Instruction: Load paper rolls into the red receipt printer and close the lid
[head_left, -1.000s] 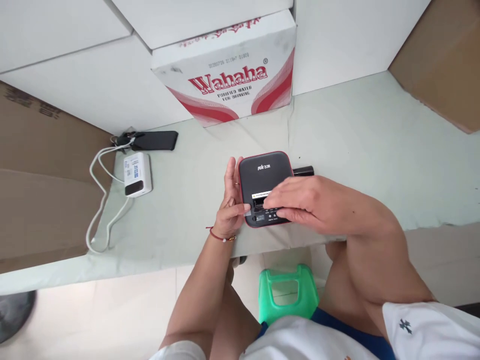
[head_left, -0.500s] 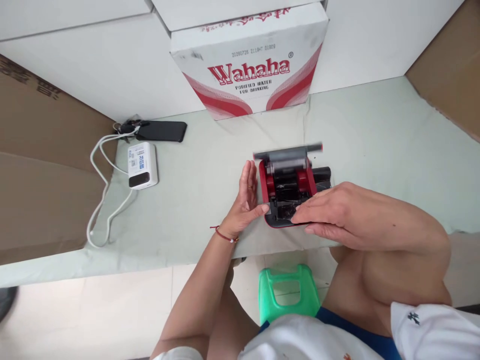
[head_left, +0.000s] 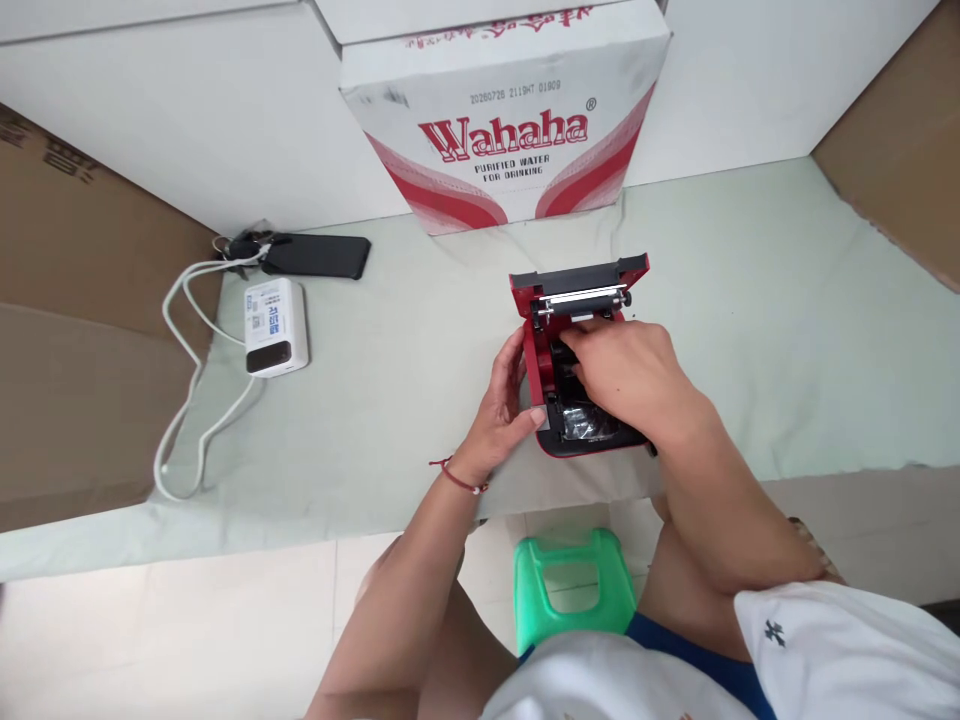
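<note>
A small red-and-black printer (head_left: 541, 385) sits on the cloth-covered table, its lid (head_left: 577, 280) raised and a roller (head_left: 581, 303) showing on the lid's inner side. My left hand (head_left: 504, 405) holds the printer's left side, with the thumb on the front corner and the fingers along the side wall. Inside the printer's bay is my right hand (head_left: 637, 375), its fingers bent down. Whatever lies under those fingertips is hidden. Glossy black film (head_left: 589, 422) shows in the front of the bay, below the right hand.
A Wahaha water carton (head_left: 517, 150) stands against the white cabinet behind. On the left lie a black phone (head_left: 319, 256), keys (head_left: 244, 248), a white power bank (head_left: 276, 325) and its white cable (head_left: 199, 365). Cardboard boxes (head_left: 82, 330) flank the table. A green stool (head_left: 574, 590) is below.
The printer's lid has swung further up and back, exposing the roller. My right hand has moved from the front edge into the bay. My left hand stays on the printer's left side.
</note>
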